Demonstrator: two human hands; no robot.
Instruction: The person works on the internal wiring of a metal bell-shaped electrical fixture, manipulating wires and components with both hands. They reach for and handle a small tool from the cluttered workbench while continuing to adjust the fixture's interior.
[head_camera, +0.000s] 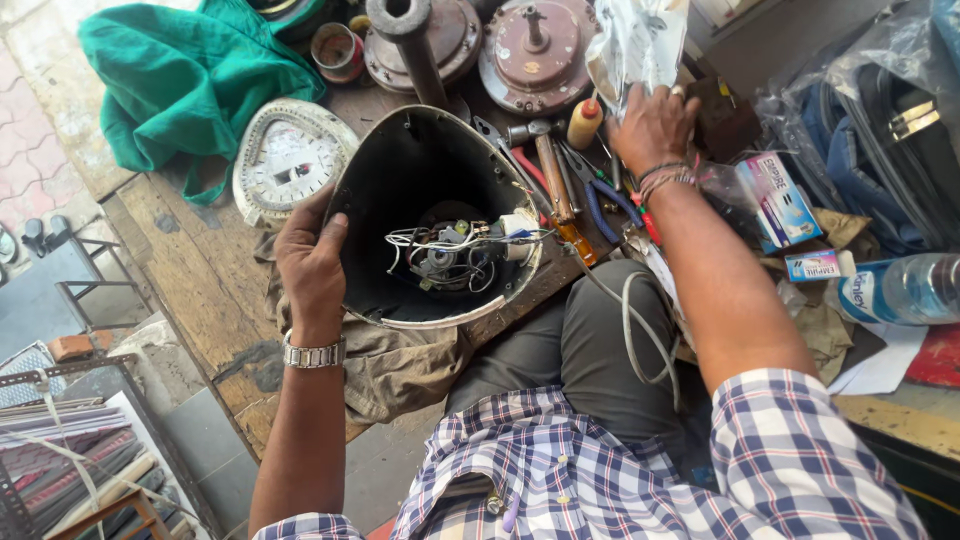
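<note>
green cloth (180, 80), blue-white checked shirt sleeve (800, 450)

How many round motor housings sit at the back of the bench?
2: one motor housing behind the open shell, with an upright shaft; another to its right, beside the plastic bag. Others may be hidden.

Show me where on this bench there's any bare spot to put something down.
Bare wood shows left of the left hand, below the green cloth and white dial plate. Elsewhere it is crowded: tools lie between the black housing and the right hand.
</note>
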